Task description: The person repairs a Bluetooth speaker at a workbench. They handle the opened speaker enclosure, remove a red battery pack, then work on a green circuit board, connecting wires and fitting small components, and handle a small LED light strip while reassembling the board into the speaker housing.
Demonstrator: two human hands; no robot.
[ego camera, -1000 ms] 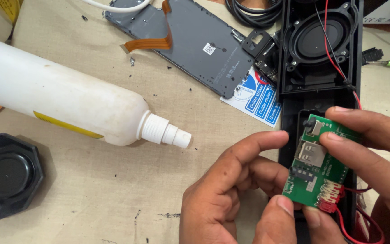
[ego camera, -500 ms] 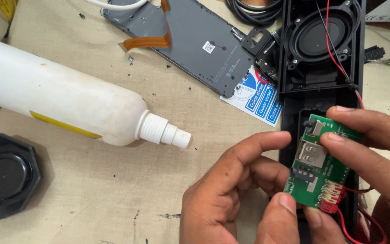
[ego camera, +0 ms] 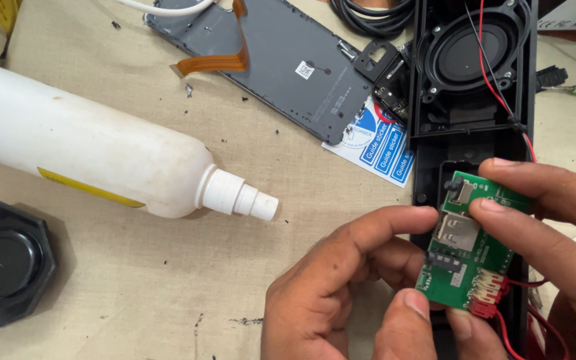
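Both hands grip the green circuit board (ego camera: 473, 250) just as half a second ago: left hand (ego camera: 348, 293) pinching its left and lower edges, right hand (ego camera: 555, 227) fingers on top, over the black speaker housing (ego camera: 428, 153). Nothing has shifted.

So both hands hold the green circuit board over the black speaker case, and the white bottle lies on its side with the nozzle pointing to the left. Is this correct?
Not quite. In the head view the white bottle lies on its side, but its nozzle points right, toward the hands. The rest holds: the left hand and right hand hold the green circuit board over the black speaker case.
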